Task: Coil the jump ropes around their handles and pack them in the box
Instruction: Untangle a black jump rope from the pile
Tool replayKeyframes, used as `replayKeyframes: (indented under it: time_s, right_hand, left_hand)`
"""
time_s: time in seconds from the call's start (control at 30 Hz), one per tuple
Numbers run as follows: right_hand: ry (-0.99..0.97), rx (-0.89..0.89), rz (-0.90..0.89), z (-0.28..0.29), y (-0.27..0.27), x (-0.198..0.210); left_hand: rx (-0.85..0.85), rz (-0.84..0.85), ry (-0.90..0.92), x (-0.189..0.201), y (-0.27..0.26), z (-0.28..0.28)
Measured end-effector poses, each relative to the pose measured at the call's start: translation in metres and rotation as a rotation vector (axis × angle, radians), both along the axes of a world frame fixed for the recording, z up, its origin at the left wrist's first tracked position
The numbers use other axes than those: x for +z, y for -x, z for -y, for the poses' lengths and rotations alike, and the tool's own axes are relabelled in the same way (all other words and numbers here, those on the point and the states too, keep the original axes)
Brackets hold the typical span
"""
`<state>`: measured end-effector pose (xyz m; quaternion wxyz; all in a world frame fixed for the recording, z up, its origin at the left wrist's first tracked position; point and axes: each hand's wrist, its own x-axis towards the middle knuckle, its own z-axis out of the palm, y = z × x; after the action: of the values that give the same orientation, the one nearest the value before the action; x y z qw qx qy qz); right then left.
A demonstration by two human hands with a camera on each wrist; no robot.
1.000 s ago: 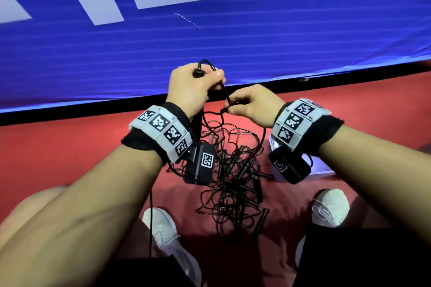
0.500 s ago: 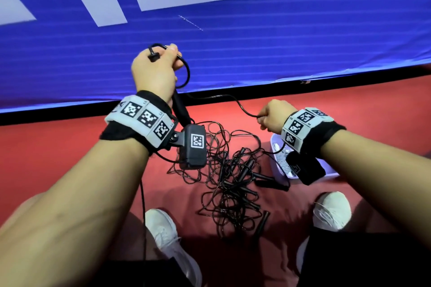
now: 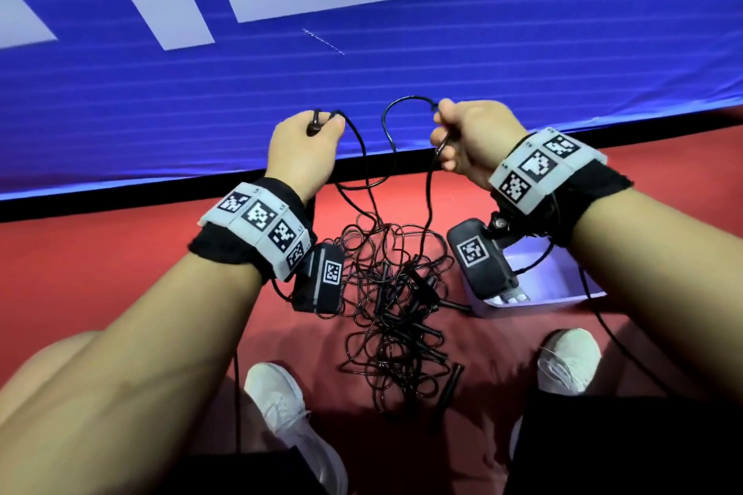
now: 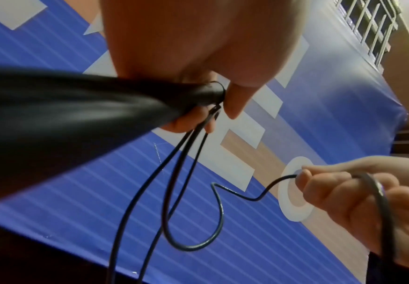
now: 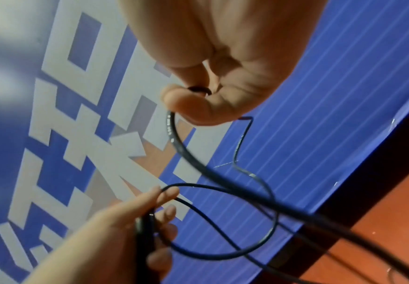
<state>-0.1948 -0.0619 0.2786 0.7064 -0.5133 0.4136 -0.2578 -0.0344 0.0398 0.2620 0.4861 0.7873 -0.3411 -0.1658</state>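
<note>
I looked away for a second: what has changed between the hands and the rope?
The right hand, low by the tangle half a second ago, rose level with the left hand, lifting a cord loop. Left keeps gripping the handle; tangle and box unmoved.

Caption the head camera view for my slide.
Left hand grips a handle, right hand holds rope above the tangled pile.
</note>
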Motion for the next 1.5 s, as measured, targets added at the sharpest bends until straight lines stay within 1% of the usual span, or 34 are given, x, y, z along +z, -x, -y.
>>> replayKeyframes:
  time_s: [0.07, 0.13, 0.2, 0.27, 0.3, 0.37, 0.4, 0.43, 0.5, 0.53, 0.6, 0.67, 0.7, 0.77, 0.8, 0.83, 0.9, 0.93, 0.97, 1.0, 1.03, 1.13, 1.2, 1.23, 1.27, 1.33, 1.4, 1.43, 1.5]
  right_hand:
    - [-0.046, -0.011, 0.094, 0.001, 0.002, 0.005]
    - [-0.084, -0.004, 0.148, 0.001, 0.003, 0.007]
    - [-0.104, 0.003, 0.183, 0.001, 0.004, 0.011]
    - [-0.120, -0.011, 0.226, 0.000, 0.003, 0.013]
    - [-0.135, -0.021, 0.257, 0.000, 0.002, 0.014]
    - [-0.174, -0.029, 0.319, -0.001, 0.000, 0.015]
    - [-0.192, -0.026, 0.347, -0.001, -0.001, 0.016]
    - [-0.210, -0.018, 0.374, -0.002, -0.002, 0.017]
    - [-0.234, -0.009, 0.418, -0.003, -0.004, 0.019]
    - [-0.243, -0.011, 0.437, -0.003, -0.004, 0.021]
    - [-0.259, -0.036, 0.494, 0.001, -0.003, 0.026]
    - [-0.268, -0.078, 0.548, 0.008, 0.000, 0.031]
    - [-0.269, -0.088, 0.558, 0.011, 0.002, 0.032]
    - [-0.236, -0.029, 0.483, 0.013, 0.005, 0.031]
    - [-0.181, 0.024, 0.377, 0.011, 0.004, 0.027]
    - [-0.103, 0.096, 0.233, 0.007, 0.002, 0.020]
    - [0.187, 0.288, -0.143, -0.005, -0.003, -0.001]
    - [0.341, 0.396, -0.276, -0.015, -0.005, -0.011]
    - [0.463, 0.487, -0.351, -0.021, -0.006, -0.021]
    - [0.508, 0.535, -0.375, -0.029, -0.007, -0.029]
    - [0.518, 0.540, -0.370, -0.033, -0.007, -0.034]
    - [0.568, 0.444, -0.377, -0.033, -0.009, -0.036]
    - [0.541, 0.326, -0.328, -0.028, -0.011, -0.028]
    - [0.493, 0.258, -0.264, -0.024, -0.011, -0.022]
    - [0.421, 0.204, -0.181, -0.021, -0.010, -0.015]
    - [0.260, 0.119, 0.004, -0.016, -0.008, -0.002]
    - [0.111, 0.056, 0.159, -0.013, -0.006, 0.007]
    - [0.055, 0.035, 0.214, -0.012, -0.006, 0.010]
    - [-0.010, 0.006, 0.294, -0.008, -0.004, 0.016]
  left_hand:
    - [-0.042, 0.027, -0.002, 0.000, 0.002, 0.000]
    - [-0.059, 0.077, -0.075, 0.000, 0.005, -0.001]
    - [-0.046, 0.091, -0.114, -0.001, 0.005, -0.001]
    - [-0.059, 0.010, -0.077, -0.001, 0.007, -0.001]
    - [-0.094, -0.089, -0.025, 0.002, 0.010, -0.003]
    - [-0.212, -0.250, 0.024, 0.005, 0.017, -0.006]
    - [-0.293, -0.284, 0.011, 0.006, 0.021, -0.007]
    - [-0.368, -0.282, -0.009, 0.006, 0.027, -0.008]
    - [-0.456, -0.205, -0.070, 0.005, 0.036, -0.009]
    - [-0.467, -0.157, -0.105, 0.002, 0.037, -0.009]
    - [-0.474, -0.117, -0.158, -0.003, 0.038, -0.008]
    - [-0.457, -0.098, -0.128, -0.003, 0.040, -0.008]
    - [-0.427, -0.104, -0.081, -0.003, 0.041, -0.008]
    - [-0.354, -0.153, 0.035, 0.001, 0.040, -0.006]
    - [-0.310, -0.171, 0.073, 0.002, 0.039, -0.006]
    - [-0.260, -0.187, 0.097, 0.004, 0.036, -0.004]
    - [-0.201, -0.238, 0.138, 0.007, 0.031, -0.003]
    - [-0.195, -0.282, 0.161, 0.009, 0.029, -0.002]
    - [-0.194, -0.320, 0.180, 0.010, 0.029, -0.002]
    - [-0.195, -0.343, 0.192, 0.012, 0.029, -0.002]
    - [-0.193, -0.352, 0.201, 0.013, 0.030, -0.003]
    - [-0.170, -0.354, 0.233, 0.017, 0.031, -0.004]
    - [-0.168, -0.332, 0.196, 0.016, 0.029, -0.005]
    - [-0.186, -0.301, 0.147, 0.013, 0.028, -0.006]
    - [-0.224, -0.256, 0.082, 0.008, 0.027, -0.007]
    - [-0.353, -0.163, -0.075, -0.005, 0.027, -0.010]
    - [-0.472, -0.140, -0.180, -0.014, 0.031, -0.014]
    - [-0.506, -0.151, -0.192, -0.017, 0.033, -0.015]
    - [-0.519, -0.141, -0.185, -0.022, 0.035, -0.015]
